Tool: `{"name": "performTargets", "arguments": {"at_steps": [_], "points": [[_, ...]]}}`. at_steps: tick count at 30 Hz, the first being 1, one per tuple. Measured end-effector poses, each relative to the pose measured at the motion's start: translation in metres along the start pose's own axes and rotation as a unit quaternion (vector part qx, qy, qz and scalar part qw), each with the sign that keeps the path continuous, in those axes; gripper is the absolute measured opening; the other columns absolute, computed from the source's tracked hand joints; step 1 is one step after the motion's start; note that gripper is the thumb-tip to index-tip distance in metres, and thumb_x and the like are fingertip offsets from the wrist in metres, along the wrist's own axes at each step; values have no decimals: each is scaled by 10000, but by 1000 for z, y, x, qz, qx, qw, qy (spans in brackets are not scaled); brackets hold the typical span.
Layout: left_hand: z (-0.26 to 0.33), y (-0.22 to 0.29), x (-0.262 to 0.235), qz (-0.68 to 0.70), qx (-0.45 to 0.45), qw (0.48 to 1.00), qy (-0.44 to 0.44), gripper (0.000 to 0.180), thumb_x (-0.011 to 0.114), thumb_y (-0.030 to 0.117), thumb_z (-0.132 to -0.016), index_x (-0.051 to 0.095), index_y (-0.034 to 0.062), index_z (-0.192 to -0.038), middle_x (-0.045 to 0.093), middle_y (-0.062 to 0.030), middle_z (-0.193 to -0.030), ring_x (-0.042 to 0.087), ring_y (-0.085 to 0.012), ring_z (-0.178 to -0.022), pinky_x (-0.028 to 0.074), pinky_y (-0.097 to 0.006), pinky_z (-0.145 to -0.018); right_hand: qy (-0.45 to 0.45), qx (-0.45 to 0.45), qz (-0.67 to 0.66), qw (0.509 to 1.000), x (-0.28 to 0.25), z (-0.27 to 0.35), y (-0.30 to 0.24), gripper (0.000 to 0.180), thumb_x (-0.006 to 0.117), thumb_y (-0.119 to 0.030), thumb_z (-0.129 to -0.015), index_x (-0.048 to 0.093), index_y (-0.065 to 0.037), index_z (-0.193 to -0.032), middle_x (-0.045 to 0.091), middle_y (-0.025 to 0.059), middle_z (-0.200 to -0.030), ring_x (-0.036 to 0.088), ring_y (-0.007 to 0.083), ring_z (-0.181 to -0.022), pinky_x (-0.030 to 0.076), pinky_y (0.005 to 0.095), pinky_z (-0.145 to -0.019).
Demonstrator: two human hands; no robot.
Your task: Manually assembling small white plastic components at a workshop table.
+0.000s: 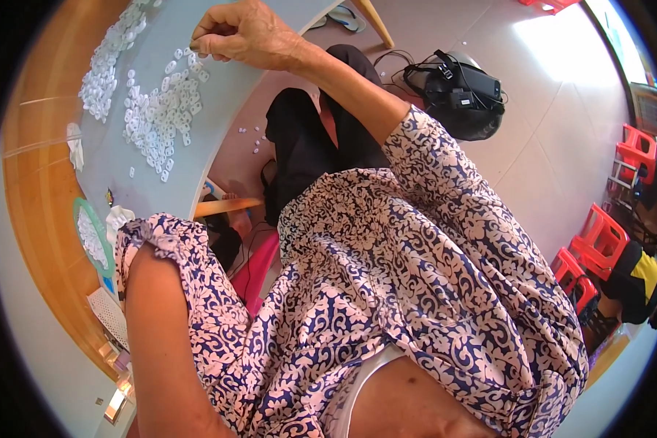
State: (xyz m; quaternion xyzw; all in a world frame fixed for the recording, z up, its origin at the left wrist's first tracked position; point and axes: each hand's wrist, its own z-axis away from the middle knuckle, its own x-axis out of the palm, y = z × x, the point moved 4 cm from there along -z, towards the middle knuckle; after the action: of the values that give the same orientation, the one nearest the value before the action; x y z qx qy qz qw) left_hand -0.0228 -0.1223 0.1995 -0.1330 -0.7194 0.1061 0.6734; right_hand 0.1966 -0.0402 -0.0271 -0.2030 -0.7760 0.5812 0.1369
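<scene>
My right hand (244, 33) reaches over the grey table (226, 91), its thumb and fingers pinched together. Whatever lies between the fingertips is too small to make out. Just below them spreads a loose pile of small white oval pieces (164, 106), some showing holes. A second heap of similar white pieces (113, 66) runs along the far left of the table. My left forearm (160, 343) folds back at the elbow and leaves the picture at the bottom, so the left hand is out of sight.
A green-rimmed basket (78, 223) of white pieces and a white cloth (117, 219) sit at the left. Several white pieces (255, 139) lie on the floor below the table edge. Behind on the right are a black bag with cables (463, 109) and red stools (598, 241).
</scene>
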Motion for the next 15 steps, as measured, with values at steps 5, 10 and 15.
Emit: {"name": "performTargets", "arguments": {"at_steps": [5,10,15], "points": [[-3,15,-1,-67,120,990,-27,237,543,35,-852,511,-37,-1075,509,-161,-1190,448,-241,-1139,389,-361,-940,7,19,-34,999,-4,4,-5,172,661,-157,-798,685,-2,-867,685,69,-745,650,125,-677,527,261,-663],[-9,30,-8,-128,227,964,-49,217,538,51,-855,510,-34,-1053,501,-159,-1177,439,-243,-1130,384,-363,-927,12,14,-32,999,-5,8,1,172,661,-159,-796,682,-1,-860,680,64,-736,645,122,-671,525,265,-652],[-16,48,-9,-194,324,923,-70,200,533,66,-858,509,-31,-1031,493,-158,-1164,430,-245,-1122,379,-365,-915,-3,27,-12,1000,-4,9,-3,168,667,-168,-792,682,-10,-848,676,60,-721,641,115,-661,523,262,-646]]}}
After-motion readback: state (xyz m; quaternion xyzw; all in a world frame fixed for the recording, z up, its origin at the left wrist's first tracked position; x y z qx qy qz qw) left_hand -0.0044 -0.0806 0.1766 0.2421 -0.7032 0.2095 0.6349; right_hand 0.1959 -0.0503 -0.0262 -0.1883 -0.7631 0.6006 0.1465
